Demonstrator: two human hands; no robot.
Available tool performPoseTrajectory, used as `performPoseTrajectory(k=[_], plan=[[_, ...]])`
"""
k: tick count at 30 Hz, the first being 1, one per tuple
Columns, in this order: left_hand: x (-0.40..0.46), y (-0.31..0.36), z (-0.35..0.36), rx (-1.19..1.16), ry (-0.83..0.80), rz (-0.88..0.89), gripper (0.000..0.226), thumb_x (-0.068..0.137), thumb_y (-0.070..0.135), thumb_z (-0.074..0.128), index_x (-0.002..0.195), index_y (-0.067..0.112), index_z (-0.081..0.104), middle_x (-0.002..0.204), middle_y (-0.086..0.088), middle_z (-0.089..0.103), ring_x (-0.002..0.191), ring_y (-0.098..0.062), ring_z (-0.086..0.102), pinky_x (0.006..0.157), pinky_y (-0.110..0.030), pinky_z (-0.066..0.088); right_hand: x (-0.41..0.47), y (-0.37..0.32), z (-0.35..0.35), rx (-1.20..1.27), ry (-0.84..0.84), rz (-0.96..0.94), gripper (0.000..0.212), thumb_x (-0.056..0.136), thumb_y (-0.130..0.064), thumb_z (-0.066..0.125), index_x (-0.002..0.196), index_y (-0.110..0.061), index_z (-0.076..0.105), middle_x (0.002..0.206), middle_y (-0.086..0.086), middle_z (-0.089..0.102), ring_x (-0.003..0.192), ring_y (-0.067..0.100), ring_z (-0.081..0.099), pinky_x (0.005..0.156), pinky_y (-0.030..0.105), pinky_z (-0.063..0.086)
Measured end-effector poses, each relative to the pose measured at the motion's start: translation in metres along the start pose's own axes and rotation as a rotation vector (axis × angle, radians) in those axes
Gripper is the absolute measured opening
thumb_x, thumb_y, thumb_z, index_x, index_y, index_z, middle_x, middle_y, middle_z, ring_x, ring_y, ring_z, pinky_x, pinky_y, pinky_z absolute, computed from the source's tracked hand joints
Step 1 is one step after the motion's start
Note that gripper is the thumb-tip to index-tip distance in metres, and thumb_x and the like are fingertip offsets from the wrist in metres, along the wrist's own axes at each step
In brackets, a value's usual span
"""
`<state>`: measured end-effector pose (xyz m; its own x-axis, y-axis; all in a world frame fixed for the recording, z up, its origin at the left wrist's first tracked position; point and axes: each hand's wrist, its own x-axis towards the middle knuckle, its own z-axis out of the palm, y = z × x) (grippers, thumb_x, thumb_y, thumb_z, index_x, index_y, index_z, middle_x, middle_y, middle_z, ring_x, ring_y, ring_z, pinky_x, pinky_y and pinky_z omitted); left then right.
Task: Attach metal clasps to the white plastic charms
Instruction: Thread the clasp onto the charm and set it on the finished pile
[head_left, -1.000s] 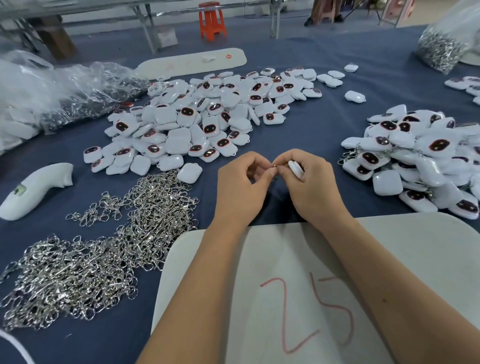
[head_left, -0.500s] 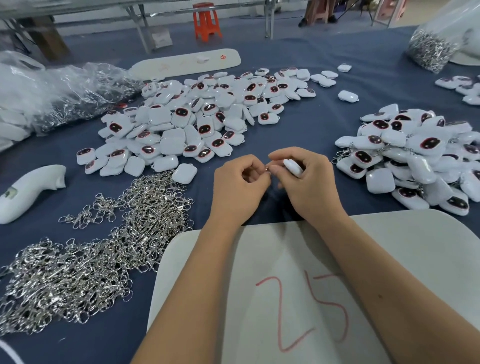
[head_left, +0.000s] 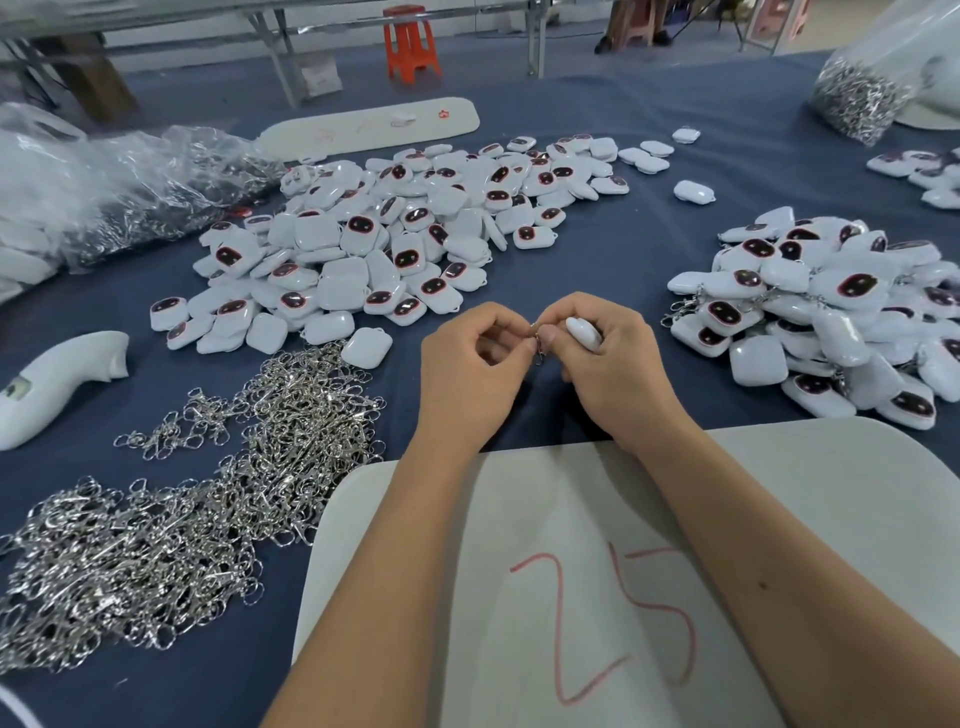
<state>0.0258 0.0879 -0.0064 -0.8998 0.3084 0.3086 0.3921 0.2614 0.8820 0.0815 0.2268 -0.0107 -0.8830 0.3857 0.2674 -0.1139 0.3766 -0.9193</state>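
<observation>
While hands (head_left: 540, 358) pinching, charm (head_left: 583, 332), clasp (head_left: 539, 344).

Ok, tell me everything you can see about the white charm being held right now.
The white charm is a small, glossy, rounded plastic piece, seen edge-on, so any face print is hidden. The right hand grips it above the blue cloth, with fingers curled round it. The left hand pinches a small metal clasp at its near end.
</observation>
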Motion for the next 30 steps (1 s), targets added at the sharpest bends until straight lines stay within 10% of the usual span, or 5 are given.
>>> performPoseTrajectory(k=[8,30], plan=[[0.0019,-0.0016,-0.0044,-0.071,-0.066,-0.046,0.013,0.09,0.006,0.071,0.083,0.016,0.074,0.076,0.006,0.072,0.072,-0.024,0.068,0.075,-0.044,0.06,0.001,-0.0024,-0.0007,-0.02,-0.031,0.034,0.019,0.098,-0.011,0.065,0.084,-0.023,0.07,0.076,-0.009,0.067,0.065,0.005,0.052,0.068,0.028,0.045],[0.0023,-0.0035,-0.0054,-0.209,-0.163,-0.059,0.013,0.098,0.002,0.063,0.091,0.005,0.073,0.072,0.005,0.072,0.061,-0.007,0.062,0.065,-0.018,0.051,-0.0005,-0.0035,-0.0058,0.018,-0.108,0.015,0.017,0.1,-0.01,0.063,0.087,-0.017,0.069,0.061,-0.02,0.058,0.059,0.003,0.048,0.059,0.018,0.041]])
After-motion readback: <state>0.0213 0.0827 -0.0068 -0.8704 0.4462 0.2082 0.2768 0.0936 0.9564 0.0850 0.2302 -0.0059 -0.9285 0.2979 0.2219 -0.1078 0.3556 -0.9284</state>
